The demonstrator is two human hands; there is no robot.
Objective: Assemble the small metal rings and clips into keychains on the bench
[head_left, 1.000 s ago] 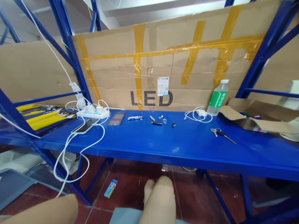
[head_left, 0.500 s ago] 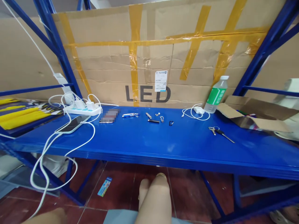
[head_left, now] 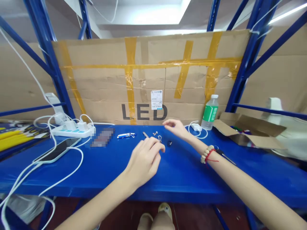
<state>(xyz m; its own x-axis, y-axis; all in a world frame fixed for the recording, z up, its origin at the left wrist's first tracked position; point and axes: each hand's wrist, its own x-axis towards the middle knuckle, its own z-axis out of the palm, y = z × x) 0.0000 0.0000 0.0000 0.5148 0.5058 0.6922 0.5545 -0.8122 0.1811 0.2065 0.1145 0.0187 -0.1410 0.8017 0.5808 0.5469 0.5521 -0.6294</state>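
Observation:
My left hand (head_left: 146, 156) hovers over the blue tabletop, fingers loosely bent and apart, with nothing visible in it. It hides the spot where a short black cylinder lay. Just beyond its fingertips are a slim silver piece (head_left: 145, 134), small silver bits (head_left: 155, 133) and a silver clip (head_left: 160, 138). A small black carabiner (head_left: 169, 143) lies to their right. Above and behind it, my right hand (head_left: 176, 127) reaches in from the right, its fingers stretched forward and holding nothing that shows. Left of these parts rests a blue pen-shaped piece with a metal clip (head_left: 126, 135).
A power strip (head_left: 72, 131) and a phone (head_left: 59, 150) with white cables lie left, beside a blurred-out flat item (head_left: 103, 137). Right are a charger (head_left: 196, 127), a bottle (head_left: 210, 113), an open carton (head_left: 254, 140) and keys (head_left: 225, 155). Cardboard (head_left: 107, 83) stands behind.
Both my hands have come into view over the small parts. The camera has tilted up, showing more ceiling and less floor. The left hand now covers the black cylinder.

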